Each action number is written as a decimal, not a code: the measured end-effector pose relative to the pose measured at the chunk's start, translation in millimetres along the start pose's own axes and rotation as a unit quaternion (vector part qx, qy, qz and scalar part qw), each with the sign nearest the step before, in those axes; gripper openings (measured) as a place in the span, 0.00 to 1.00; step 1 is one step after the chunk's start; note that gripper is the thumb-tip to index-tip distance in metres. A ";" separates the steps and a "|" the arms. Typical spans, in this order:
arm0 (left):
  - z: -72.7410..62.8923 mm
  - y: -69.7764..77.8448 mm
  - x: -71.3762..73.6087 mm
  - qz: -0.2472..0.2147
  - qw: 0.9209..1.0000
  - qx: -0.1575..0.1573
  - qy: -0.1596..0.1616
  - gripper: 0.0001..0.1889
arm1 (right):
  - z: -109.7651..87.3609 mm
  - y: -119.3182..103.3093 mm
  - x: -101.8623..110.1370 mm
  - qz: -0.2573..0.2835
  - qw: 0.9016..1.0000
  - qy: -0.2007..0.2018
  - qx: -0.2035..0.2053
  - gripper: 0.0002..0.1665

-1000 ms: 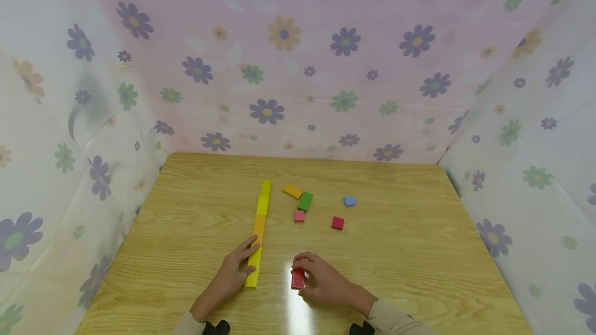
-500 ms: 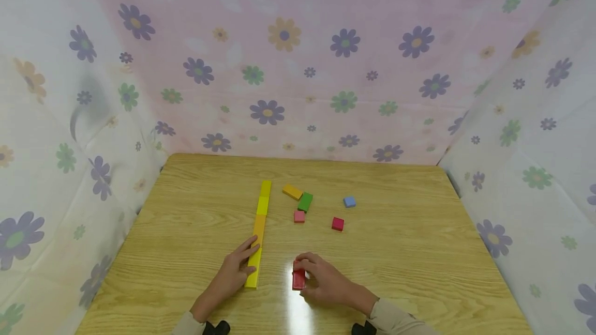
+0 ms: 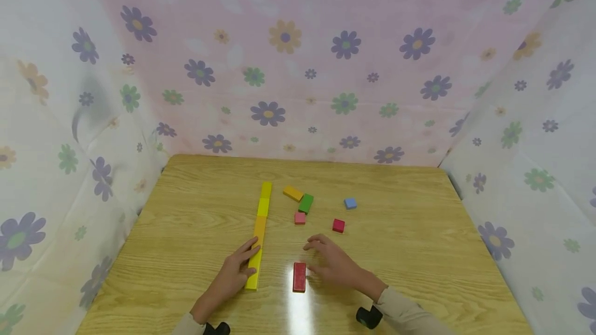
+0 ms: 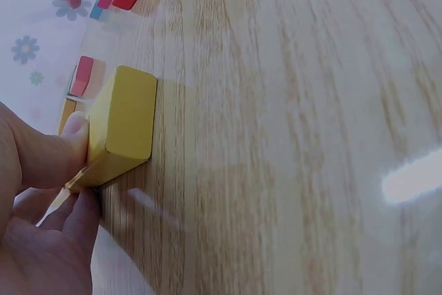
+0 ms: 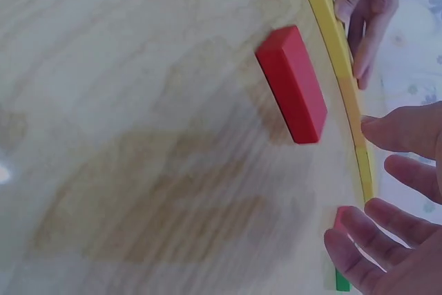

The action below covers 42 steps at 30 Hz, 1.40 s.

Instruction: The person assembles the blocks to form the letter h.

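Note:
A straight row of blocks runs away from me on the left of the wooden table. At its near end lies a long yellow block (image 3: 253,274), followed by an orange block (image 3: 261,225) and two shorter yellow blocks (image 3: 264,206). My left hand (image 3: 231,272) pinches the near yellow block between thumb and fingers, as the left wrist view shows. To the right of the row a long red block (image 3: 299,277) lies by itself, parallel to it. Close to its right side hovers my right hand (image 3: 339,266), fingers spread loosely and holding nothing.
Farther back lie a loose orange block (image 3: 293,193), a green block (image 3: 306,203) and a pink block (image 3: 300,218), bunched together. A crimson block (image 3: 338,226) and a blue block (image 3: 350,203) lie right of them. Flowered cloth (image 3: 307,118) encloses the table's back and sides.
My right hand has let go of the long red block and moved slightly away and to the right. The left hand keeps its place on the row.

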<state>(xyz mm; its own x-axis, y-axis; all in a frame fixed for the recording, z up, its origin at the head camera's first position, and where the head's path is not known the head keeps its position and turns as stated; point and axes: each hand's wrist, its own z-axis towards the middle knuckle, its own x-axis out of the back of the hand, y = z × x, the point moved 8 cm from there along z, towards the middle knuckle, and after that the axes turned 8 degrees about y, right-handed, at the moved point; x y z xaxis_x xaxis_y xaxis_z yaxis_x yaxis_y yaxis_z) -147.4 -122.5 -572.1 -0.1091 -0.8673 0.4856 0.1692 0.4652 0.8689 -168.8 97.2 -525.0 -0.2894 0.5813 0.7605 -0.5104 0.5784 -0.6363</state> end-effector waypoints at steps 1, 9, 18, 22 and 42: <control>0.1 0.0 -0.2 -0.001 1.000 -0.001 -0.001 0.31 | 1.5 0.7 3.1 0.002 1.000 0.005 0.001 0.22; 0.8 -0.8 -0.7 0.008 1.000 -0.002 0.000 0.30 | 13.2 6.3 23.5 0.030 0.999 0.041 0.001 0.22; -0.4 0.0 0.5 0.004 1.000 0.006 -0.005 0.30 | 24.5 18.6 35.5 0.031 0.997 0.066 0.002 0.23; -0.7 1.6 0.4 0.009 1.000 0.000 -0.002 0.30 | 30.1 21.3 40.0 0.029 0.996 0.077 0.016 0.22; -1.9 -2.7 -1.3 -0.004 1.000 0.008 -0.012 0.31 | 61.2 46.2 45.5 0.022 0.995 0.091 -0.023 0.25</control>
<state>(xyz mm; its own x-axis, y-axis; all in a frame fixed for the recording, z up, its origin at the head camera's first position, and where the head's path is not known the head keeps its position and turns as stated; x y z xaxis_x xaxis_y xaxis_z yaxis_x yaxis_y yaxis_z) -145.9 -123.0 -575.3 -0.1347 -0.8668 0.4801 0.1532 0.4604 0.8744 -255.2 115.3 -511.9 -0.1565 0.6983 0.6985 -0.4621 0.5732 -0.6766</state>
